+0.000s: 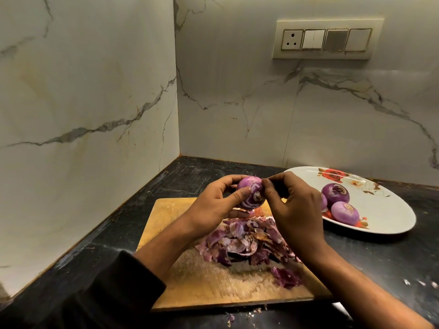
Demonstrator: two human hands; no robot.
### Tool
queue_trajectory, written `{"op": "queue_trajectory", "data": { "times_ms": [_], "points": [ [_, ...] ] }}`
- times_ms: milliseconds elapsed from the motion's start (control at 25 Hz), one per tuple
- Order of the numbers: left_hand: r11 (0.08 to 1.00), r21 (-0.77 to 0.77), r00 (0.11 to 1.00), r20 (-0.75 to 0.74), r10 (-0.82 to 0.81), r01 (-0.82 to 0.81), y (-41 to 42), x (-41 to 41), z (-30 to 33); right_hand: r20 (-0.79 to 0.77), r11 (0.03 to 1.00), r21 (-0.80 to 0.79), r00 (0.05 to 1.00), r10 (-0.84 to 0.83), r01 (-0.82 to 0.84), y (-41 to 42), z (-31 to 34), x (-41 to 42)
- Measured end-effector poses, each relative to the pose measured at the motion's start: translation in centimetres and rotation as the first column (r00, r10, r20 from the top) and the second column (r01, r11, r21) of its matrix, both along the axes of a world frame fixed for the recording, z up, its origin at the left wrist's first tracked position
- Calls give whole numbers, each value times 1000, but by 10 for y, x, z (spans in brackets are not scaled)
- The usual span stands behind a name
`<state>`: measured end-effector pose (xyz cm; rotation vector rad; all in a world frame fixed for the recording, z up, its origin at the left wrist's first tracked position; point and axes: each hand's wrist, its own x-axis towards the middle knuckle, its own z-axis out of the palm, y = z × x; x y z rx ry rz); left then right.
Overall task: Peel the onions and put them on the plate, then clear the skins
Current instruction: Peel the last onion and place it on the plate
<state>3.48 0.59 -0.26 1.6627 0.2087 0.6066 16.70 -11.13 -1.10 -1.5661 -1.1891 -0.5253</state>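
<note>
Both hands hold one red onion [251, 193] above the cutting board [204, 281].

The left hand [213, 205] cups the onion with curled fingers, its grip clamped round it; the right hand [288, 205] pinches at the onion's top edge, its grip also on the onion. Directly below the grip lies a heap of purple skins [247, 243] on the board. To the right of the grip, a flowered plate [389, 214] on the dark bench [380, 257] carries peeled onions [335, 193].
</note>
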Motion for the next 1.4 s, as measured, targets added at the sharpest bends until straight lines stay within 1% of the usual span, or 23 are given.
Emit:
{"op": "queue_trajectory", "data": {
  "times_ms": [80,160,320,440,600,760,840,1000,1120,1240,1400],
  "points": [
    [1000,1,1000,-6,-6,6,0,0,0,7,1000,5,1000,-27,27,1,-1,0],
    [1000,-14,1000,-10,-16,16,1,0,0,-26,1000,16,999,-19,19,2,0,1],
    [997,-72,1000,4,-31,31,2,0,-1,-175,998,54,984,45,-36,1,1,2],
    [995,-95,999,29,-16,19,3,1,-2,-239,994,33,965,107,-102,2,1,2],
    [993,-114,999,43,-22,26,4,2,-3,-257,983,8,950,181,-185,1,2,0],
    [991,-128,998,50,-28,34,4,2,-3,-359,963,11,898,254,-268,1,1,6],
    [992,-121,998,54,-27,33,4,2,-3,-343,965,-1,907,245,-262,1,1,5],
    [996,-85,999,51,-15,19,3,2,-3,-230,985,-27,960,158,-169,3,1,3],
    [997,-77,999,47,-13,17,2,2,-4,-171,989,-33,976,138,-146,3,1,2],
    [994,-105,999,39,-22,26,2,1,-3,-94,990,-45,988,126,-131,3,2,1],
    [987,-154,998,44,-47,53,2,0,-2,-45,993,-41,993,112,-114,3,2,1]
  ]
}}
